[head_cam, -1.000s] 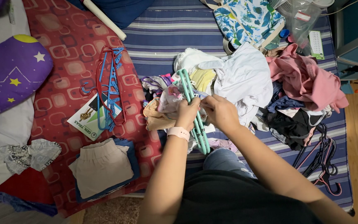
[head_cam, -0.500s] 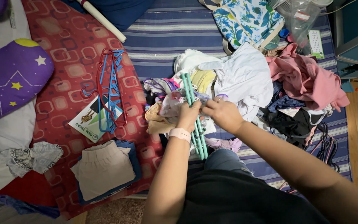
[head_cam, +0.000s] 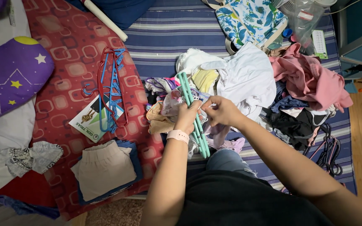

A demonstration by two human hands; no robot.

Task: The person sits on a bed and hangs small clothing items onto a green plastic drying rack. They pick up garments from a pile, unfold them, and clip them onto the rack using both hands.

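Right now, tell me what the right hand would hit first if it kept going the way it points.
Probably the teal hanger that the left hand grips: the right hand points leftward at it, nearly touching.

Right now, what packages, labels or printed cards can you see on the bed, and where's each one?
Printed card: on the red mat under the hangers, white and green rectangle.
Clear plastic bag: top right by the floral bag, with a small red-and-white label.
Small card: beside the bag, white and green, narrow.

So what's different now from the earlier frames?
Little. The left hand keeps gripping the teal hangers, now tilted slightly. The right hand has lifted a bit, pinching a small garment at them. The clothes pile and folded shorts stayed put.
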